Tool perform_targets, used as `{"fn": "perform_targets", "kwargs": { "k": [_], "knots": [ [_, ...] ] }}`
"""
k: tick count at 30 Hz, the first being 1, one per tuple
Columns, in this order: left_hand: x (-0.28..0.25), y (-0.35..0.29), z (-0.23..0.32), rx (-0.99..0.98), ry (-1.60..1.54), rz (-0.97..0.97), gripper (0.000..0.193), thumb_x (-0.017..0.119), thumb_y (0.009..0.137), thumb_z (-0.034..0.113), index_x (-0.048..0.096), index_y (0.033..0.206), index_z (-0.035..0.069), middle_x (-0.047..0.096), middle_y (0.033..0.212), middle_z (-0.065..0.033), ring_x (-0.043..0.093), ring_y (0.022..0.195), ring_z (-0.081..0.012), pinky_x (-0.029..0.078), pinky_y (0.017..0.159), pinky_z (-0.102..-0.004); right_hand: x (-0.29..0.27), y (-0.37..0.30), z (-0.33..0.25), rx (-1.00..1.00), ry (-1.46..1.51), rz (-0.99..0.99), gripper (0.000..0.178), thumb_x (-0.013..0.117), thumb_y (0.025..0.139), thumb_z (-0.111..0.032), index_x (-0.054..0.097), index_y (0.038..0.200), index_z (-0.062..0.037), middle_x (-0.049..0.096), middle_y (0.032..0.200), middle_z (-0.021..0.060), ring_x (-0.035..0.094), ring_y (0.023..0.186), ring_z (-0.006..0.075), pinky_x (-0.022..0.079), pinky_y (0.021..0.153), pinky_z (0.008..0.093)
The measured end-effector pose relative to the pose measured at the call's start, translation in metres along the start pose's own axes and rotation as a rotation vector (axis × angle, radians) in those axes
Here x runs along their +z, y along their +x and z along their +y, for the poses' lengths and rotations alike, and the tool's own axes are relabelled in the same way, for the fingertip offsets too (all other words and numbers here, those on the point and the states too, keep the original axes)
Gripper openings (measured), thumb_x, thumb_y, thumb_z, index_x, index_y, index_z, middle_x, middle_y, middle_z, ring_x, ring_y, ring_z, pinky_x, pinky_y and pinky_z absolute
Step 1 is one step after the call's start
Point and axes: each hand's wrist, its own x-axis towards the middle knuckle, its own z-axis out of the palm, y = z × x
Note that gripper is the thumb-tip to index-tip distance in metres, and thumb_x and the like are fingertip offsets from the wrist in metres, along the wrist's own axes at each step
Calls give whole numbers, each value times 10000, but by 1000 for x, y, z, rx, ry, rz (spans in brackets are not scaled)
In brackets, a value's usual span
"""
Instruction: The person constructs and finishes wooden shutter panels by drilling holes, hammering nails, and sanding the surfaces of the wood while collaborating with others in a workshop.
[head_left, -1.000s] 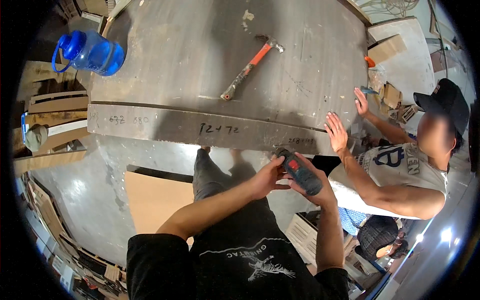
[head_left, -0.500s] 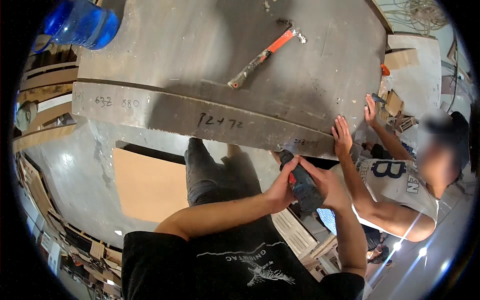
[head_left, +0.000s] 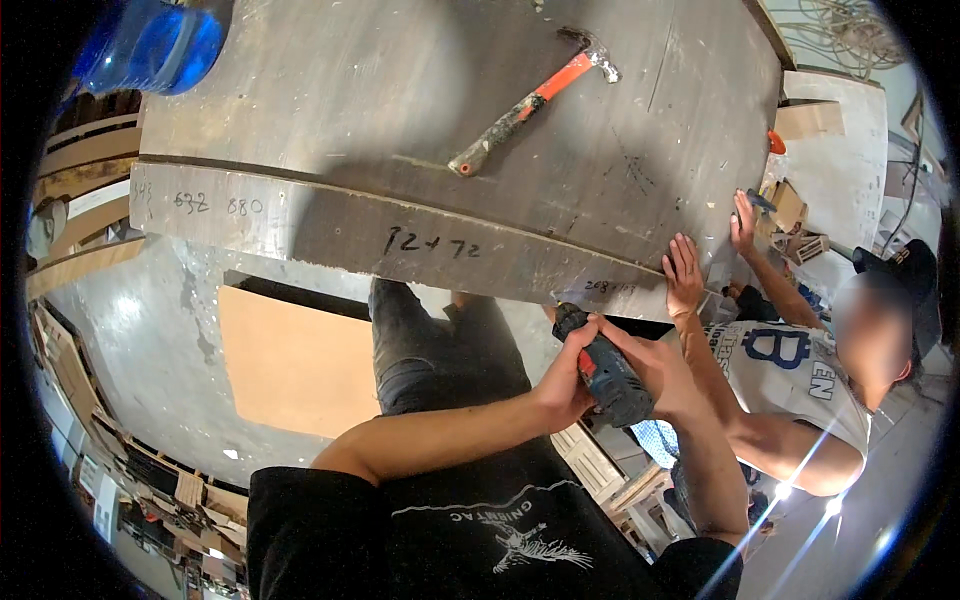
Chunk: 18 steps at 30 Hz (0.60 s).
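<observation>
A dark cordless drill [head_left: 612, 380] with a red patch is gripped from both sides. My left hand [head_left: 563, 388] wraps its left side, thumb laid along the body. My right hand [head_left: 650, 362] closes round the other side; the undersides of both grips are hidden. The drill's front end meets the lower edge of a grey-brown wooden strip [head_left: 340, 232] marked by hand in dark pen; the bit's tip is too small to make out. Behind the strip spreads a wide wooden worktop [head_left: 350, 90], where a hammer [head_left: 535, 103] with an orange and black handle lies.
At right, a co-worker's two hands [head_left: 684, 275] press flat near the worktop's right end. A blue water jug [head_left: 175, 50] sits at the far left corner. On the floor lies a tan board [head_left: 295, 365]. Wood offcuts [head_left: 75, 200] are stacked at left.
The view has shifted slightly, so the jug and hammer sit a little differently in it. Both my hands keep their hold on the drill, which stays at the strip's edge.
</observation>
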Motion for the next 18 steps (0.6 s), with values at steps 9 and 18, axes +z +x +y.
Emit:
{"fn": "perform_targets", "kwargs": {
  "k": [9, 18],
  "knots": [
    [7, -2, 1, 54, 87, 76, 611, 543, 866, 686, 581, 1146, 144, 654, 1049, -25, 633, 990, -179, 494, 898, -362, -2, 2, -5, 51, 29, -19, 911, 782, 653, -311, 408, 1482, -268, 667, 1174, 176, 669, 1003, 387, 543, 820, 444],
    [-4, 1, 7, 18, 197, 44, 620, 498, 875, 711, 583, 1163, 169, 657, 1030, 9, 642, 914, -166, 481, 804, -286, 5, -2, -5, 97, 145, 19, 970, 810, 627, -278, 378, 1492, -210, 633, 1232, 201, 642, 1067, 402, 521, 896, 418]
  ]
}}
